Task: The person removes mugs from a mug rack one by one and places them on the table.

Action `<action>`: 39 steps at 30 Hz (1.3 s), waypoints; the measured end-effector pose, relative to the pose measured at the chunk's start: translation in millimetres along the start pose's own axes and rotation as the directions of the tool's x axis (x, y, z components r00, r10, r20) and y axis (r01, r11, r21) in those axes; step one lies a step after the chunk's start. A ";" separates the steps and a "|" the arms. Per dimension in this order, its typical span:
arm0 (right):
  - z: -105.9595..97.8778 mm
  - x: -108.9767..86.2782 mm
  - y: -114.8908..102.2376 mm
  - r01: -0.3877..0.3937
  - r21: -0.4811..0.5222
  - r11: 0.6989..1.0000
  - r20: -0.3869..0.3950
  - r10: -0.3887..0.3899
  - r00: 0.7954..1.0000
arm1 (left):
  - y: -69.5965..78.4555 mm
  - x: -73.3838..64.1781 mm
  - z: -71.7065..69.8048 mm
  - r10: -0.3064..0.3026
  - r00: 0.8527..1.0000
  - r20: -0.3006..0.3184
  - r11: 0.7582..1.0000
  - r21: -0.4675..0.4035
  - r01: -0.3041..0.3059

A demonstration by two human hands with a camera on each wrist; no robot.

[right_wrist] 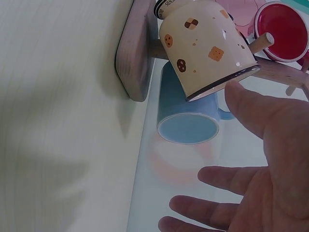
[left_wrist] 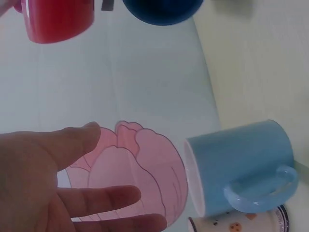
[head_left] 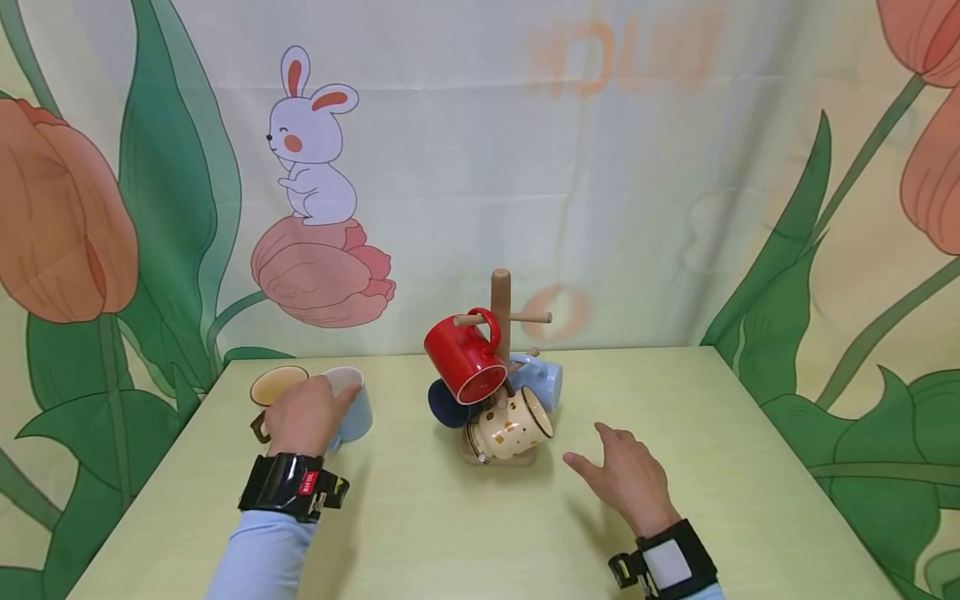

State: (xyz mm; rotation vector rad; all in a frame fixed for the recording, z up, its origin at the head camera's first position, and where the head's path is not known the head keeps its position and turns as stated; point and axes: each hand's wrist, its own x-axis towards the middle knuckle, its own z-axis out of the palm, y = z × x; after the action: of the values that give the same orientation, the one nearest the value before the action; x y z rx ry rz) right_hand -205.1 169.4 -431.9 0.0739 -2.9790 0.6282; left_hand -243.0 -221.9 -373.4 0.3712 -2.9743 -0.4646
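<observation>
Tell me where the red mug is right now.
In the head view, just left of centre, the red mug hangs on the rack, above the cream mug and the dark blue mug.

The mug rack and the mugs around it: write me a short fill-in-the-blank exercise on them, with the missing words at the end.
1. The highest mug on the rack is coloured ____.
2. In the head view, the cream mug shares the rack with ____ other visible mugs.
3. On the table, beside the light blue mug, stands another mug, whose handle is dark ____.

Missing words: red; three; brown.
</observation>
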 end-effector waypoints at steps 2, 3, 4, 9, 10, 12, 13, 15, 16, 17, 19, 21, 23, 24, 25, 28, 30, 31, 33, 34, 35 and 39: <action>-1.0 0.8 0.1 -0.002 -0.001 1.000 0.000 0.002 1.000 | 5.0 -0.6 -2.2 0.009 1.000 0.007 1.000 -0.012 -0.009; -1.5 1.3 0.1 -0.002 -0.002 1.000 0.000 0.002 1.000 | 7.8 -0.9 -3.5 0.012 1.000 0.012 1.000 -0.017 -0.012; -1.9 2.0 0.2 -0.001 -0.005 1.000 -0.001 0.001 1.000 | 10.5 -1.3 -4.8 0.018 1.000 0.015 1.000 -0.019 -0.018; -5.1 5.3 -0.5 0.012 -0.016 1.000 -0.014 -0.012 1.000 | 24.5 -3.5 -10.6 0.078 0.997 0.011 0.997 -0.028 -0.078; -5.9 6.0 -0.7 0.017 -0.018 1.000 -0.020 -0.017 1.000 | 27.2 -4.1 -11.5 0.093 0.996 0.006 0.995 -0.029 -0.092; -7.8 7.7 -1.7 0.027 -0.023 0.999 -0.031 -0.027 0.999 | 32.1 -5.4 -13.1 0.122 0.993 -0.001 0.992 -0.033 -0.122; -8.9 8.6 -2.4 0.031 -0.026 0.999 -0.038 -0.032 0.999 | 34.5 -6.1 -13.7 0.133 0.991 -0.005 0.990 -0.035 -0.133; -11.5 10.9 -4.2 0.041 -0.033 0.999 -0.048 -0.043 0.998 | 39.0 -7.1 -14.7 0.157 0.987 -0.017 0.987 -0.039 -0.157; -12.9 12.1 -5.4 0.043 -0.036 0.998 -0.050 -0.045 0.998 | 41.3 -7.5 -15.1 0.168 0.985 -0.021 0.985 -0.046 -0.169; -14.4 13.5 -6.7 0.044 -0.038 0.998 -0.052 -0.046 0.998 | 43.6 -7.7 -15.5 0.178 0.984 -0.022 0.982 -0.054 -0.179; -17.2 16.4 -9.3 0.050 -0.042 0.998 -0.056 -0.052 0.997 | 48.3 -7.7 -16.8 0.189 0.982 -0.022 0.979 -0.071 -0.190; -20.3 19.6 -12.3 0.055 -0.047 0.997 -0.058 -0.058 0.997 | 52.9 -7.5 -18.5 0.199 0.980 -0.020 0.976 -0.087 -0.200; -23.8 23.1 -15.3 0.064 -0.051 0.997 -0.064 -0.067 0.996 | 57.0 -6.5 -20.6 0.210 0.977 -0.018 0.973 -0.096 -0.211; -25.8 24.9 -17.0 0.070 -0.054 0.996 -0.066 -0.074 0.995 | 59.1 -6.0 -21.9 0.216 0.976 -0.017 0.971 -0.099 -0.216; -28.2 26.8 -18.9 0.074 -0.058 0.996 -0.066 -0.078 0.995 | 61.3 -5.5 -23.1 0.222 0.975 -0.017 0.969 -0.104 -0.223; -36.6 33.6 -25.4 0.088 -0.065 0.994 -0.072 -0.092 0.993 | 67.8 -3.6 -27.0 0.241 0.970 -0.020 0.962 -0.128 -0.242; -42.9 38.6 -30.6 0.095 -0.072 0.993 -0.074 -0.100 0.992 | 72.5 -2.6 -29.1 0.256 0.966 -0.025 0.956 -0.142 -0.257; -46.0 41.1 -33.1 0.099 -0.074 0.992 -0.075 -0.104 0.992 | 75.0 -2.1 -30.0 0.263 0.964 -0.027 0.953 -0.147 -0.264; -51.9 45.9 -38.5 0.109 -0.082 0.991 -0.079 -0.116 0.990 | 80.3 -1.6 -31.6 0.278 0.960 -0.031 0.948 -0.153 -0.280; -54.7 48.1 -41.3 0.113 -0.087 0.990 -0.079 -0.120 0.990 | 83.0 -1.5 -32.4 0.285 0.958 -0.032 0.946 -0.153 -0.286; -57.3 50.3 -44.1 0.116 -0.090 0.989 -0.078 -0.123 0.989 | 85.8 -1.3 -33.2 0.292 0.956 -0.032 0.944 -0.152 -0.293; -67.0 58.8 -56.2 0.122 -0.103 0.987 -0.073 -0.130 0.989 | 96.5 -0.3 -36.8 0.314 0.949 -0.032 0.939 -0.140 -0.315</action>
State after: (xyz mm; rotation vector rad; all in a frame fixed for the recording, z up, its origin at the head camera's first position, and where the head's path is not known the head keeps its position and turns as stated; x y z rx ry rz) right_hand -254.2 143.6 -342.4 0.2233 -2.8950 0.4575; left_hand -259.0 -143.2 -308.4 -0.1170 -2.8893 -0.6295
